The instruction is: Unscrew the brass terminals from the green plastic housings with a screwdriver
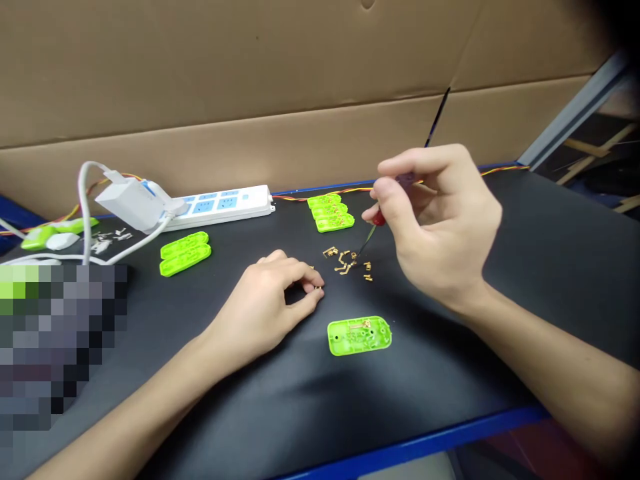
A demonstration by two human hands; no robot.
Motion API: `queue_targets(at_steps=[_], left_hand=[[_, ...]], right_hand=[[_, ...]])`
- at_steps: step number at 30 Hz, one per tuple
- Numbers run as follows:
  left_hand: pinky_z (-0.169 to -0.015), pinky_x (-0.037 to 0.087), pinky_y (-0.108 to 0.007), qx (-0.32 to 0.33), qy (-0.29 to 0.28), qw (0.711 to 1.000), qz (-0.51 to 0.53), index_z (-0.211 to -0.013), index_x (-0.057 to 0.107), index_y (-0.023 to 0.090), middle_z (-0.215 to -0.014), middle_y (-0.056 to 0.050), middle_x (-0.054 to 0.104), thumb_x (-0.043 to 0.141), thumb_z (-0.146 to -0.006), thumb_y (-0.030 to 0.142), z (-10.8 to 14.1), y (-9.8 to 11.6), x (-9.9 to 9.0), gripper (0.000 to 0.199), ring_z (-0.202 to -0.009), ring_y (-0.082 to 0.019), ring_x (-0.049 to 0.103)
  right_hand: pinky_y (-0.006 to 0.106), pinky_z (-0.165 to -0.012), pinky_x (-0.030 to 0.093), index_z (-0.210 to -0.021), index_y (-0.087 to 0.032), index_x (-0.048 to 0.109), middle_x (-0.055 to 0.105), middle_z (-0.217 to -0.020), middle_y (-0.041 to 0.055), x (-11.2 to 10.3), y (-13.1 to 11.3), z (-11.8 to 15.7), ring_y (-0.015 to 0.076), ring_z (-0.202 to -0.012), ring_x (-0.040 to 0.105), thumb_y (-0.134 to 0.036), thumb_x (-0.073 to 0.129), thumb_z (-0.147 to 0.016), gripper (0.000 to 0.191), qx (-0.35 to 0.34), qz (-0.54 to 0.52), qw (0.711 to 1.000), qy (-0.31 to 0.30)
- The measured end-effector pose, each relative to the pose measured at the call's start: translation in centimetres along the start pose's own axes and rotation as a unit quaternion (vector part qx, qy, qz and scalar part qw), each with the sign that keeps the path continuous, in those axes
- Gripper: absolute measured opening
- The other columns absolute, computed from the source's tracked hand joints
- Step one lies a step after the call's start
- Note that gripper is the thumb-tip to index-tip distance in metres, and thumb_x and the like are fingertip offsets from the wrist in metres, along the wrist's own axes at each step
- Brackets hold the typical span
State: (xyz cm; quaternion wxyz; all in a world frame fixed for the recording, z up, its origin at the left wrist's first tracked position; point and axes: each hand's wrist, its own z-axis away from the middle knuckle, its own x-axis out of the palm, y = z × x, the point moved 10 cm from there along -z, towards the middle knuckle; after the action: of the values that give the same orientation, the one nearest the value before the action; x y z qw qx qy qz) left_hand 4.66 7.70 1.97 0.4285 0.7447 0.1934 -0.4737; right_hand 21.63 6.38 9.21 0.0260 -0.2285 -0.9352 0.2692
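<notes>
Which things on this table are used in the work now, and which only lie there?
In use:
- right hand holding a small screwdriver, tip at the brass contacts
- left hand pinching a small brass piece
- open green housing in front of the hands

Lying about:
- stack of green housings
- two green housings
- white power strip
- white charger

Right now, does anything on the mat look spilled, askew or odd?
Small brass contacts lie scattered loose on the black mat, between the two hands, rather than in any tray. The green housing lies open and slightly askew. Otherwise nothing looks damaged; the other green shells sit stacked neatly.
</notes>
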Motion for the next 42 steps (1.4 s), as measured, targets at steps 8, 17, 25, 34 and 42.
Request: queue_targets(at_steps=[8, 17, 25, 34, 42], left_hand=[[-0.073, 0.049, -0.025, -0.017, 0.046, 0.999, 0.004, -0.087, 0.068, 0.02, -0.084, 0.0, 0.067, 0.061, -0.084, 0.024, 0.3, 0.7, -0.8, 0.01, -0.076, -0.013, 0.064], [-0.077, 0.046, -0.029, -0.042, 0.046, 0.997, 0.046, -0.086, 0.07, 0.025, -0.086, 0.002, 0.069, 0.064, -0.084, 0.027, 0.1, 0.1, -0.4, 0.007, -0.086, -0.017, 0.06], [-0.074, 0.045, -0.031, -0.127, -0.012, 0.99, 0.056, -0.084, 0.072, 0.026, -0.079, 0.002, 0.066, 0.065, -0.081, 0.031, 0.1, -1.6, 0.9, 0.009, -0.081, -0.018, 0.06], [-0.073, 0.046, -0.03, -0.113, -0.008, 0.991, 0.068, -0.085, 0.072, 0.025, -0.081, 0.002, 0.068, 0.064, -0.082, 0.033, 0.2, -1.3, 0.7, 0.011, -0.08, -0.018, 0.062], [-0.072, 0.045, -0.03, -0.095, -0.003, 0.994, 0.063, -0.084, 0.071, 0.025, -0.078, 0.002, 0.068, 0.064, -0.082, 0.032, 0.1, -1.0, 0.7, 0.01, -0.078, -0.018, 0.061]], right_hand=[[0.028, -0.061, 0.061, -0.099, -0.026, 0.064, 0.066, -0.09, -0.0017, 0.5, -0.7, 0.4, 0.0108, -0.067, 0.066, -0.02, 0.064, -0.086, 0.014, -0.009, -0.026, 1.0, -0.011], [0.028, -0.059, 0.061, -0.099, -0.022, 0.064, 0.065, -0.089, -0.0017, 1.0, -1.5, 0.9, 0.0107, -0.069, 0.068, -0.014, 0.062, -0.087, 0.014, -0.016, -0.052, 0.998, -0.022], [0.022, -0.06, 0.063, -0.097, -0.024, 0.062, 0.063, -0.09, -0.0039, 1.5, -1.6, 1.3, 0.007, -0.067, 0.067, -0.013, 0.062, -0.087, 0.015, 0.013, -0.087, 0.996, -0.029], [0.02, -0.062, 0.063, -0.099, -0.027, 0.061, 0.065, -0.094, -0.0048, 2.2, -1.5, 1.6, 0.0069, -0.068, 0.069, -0.014, 0.059, -0.089, 0.017, 0.03, -0.085, 0.994, -0.055], [0.022, -0.063, 0.063, -0.101, -0.026, 0.06, 0.064, -0.094, -0.0034, 2.6, -1.3, 1.9, 0.0076, -0.069, 0.069, -0.017, 0.059, -0.089, 0.015, 0.029, -0.088, 0.994, -0.065]])
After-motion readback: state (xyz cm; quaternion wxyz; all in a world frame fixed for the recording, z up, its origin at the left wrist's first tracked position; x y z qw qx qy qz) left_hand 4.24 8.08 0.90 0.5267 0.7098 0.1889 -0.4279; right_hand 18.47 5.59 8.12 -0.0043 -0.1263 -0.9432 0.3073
